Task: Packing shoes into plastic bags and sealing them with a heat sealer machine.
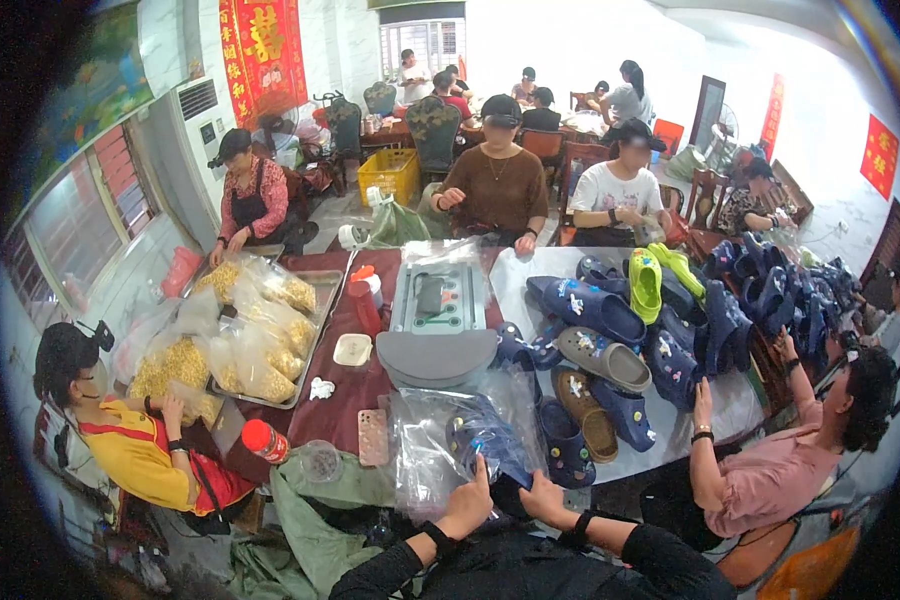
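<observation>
Right in front of me, a dark blue clog (500, 450) lies partly inside a clear plastic bag (425, 430) on a stack of similar bags. My left hand (465, 508) grips the bag's near edge beside the clog, one finger pointing forward over the film. At the clog's near right end, my right hand (550, 502) is closed on it, thumb on top; its other fingers are mostly hidden. To the right rises a pile of clogs, with a grey clog (604, 359), a brown clog (584, 412) and a lime green clog (645, 284) among many blue ones.
A grey sealing machine (438, 360) stands beyond the bags. Left of them are a pink phone (373, 437), a red-lidded jar (264, 440) and a white dish (352, 350). A metal tray (322, 290) carries bags of yellow pieces. Co-workers sit around the table on both sides and opposite.
</observation>
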A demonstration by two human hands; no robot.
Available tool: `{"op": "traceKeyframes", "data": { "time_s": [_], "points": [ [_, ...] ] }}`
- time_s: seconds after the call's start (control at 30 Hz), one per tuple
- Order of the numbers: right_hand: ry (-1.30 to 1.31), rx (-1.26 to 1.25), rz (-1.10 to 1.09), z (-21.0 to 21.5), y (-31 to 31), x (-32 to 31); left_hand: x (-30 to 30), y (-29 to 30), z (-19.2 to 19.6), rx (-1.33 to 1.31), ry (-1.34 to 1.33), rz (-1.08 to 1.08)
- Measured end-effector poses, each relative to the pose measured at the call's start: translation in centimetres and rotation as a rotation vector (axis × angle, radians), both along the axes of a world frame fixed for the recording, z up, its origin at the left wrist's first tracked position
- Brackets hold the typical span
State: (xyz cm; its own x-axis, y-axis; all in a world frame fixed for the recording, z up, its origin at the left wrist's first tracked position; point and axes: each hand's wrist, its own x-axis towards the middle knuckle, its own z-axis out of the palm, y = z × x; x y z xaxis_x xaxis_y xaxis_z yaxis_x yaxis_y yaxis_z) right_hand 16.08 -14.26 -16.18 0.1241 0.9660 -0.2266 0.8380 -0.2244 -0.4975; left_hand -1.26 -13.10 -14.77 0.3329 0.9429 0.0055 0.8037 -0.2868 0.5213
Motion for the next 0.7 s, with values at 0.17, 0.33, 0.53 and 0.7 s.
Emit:
{"op": "traceKeyframes", "data": {
  "time_s": [0.17, 0.33, 0.53, 0.7],
  "points": [
    [-0.031, -0.015, 0.049, -0.1, 0.0, -0.3, 0.3, -0.1, 0.3, 0.050, 0.014, -0.107],
    [-0.031, -0.044, 0.033, -0.8, 0.4, -0.3, 0.5, 0.2, 0.4, 0.102, -0.024, -0.178],
    [0.062, -0.045, 0.039, -1.4, 0.6, -0.2, 0.4, 0.6, -0.5, 0.089, 0.008, -0.167],
    [0.368, 0.043, 0.228, -0.9, 0.9, 0.7, -0.4, 1.9, 0.0, 0.146, -0.202, -0.005]
  ]
}}
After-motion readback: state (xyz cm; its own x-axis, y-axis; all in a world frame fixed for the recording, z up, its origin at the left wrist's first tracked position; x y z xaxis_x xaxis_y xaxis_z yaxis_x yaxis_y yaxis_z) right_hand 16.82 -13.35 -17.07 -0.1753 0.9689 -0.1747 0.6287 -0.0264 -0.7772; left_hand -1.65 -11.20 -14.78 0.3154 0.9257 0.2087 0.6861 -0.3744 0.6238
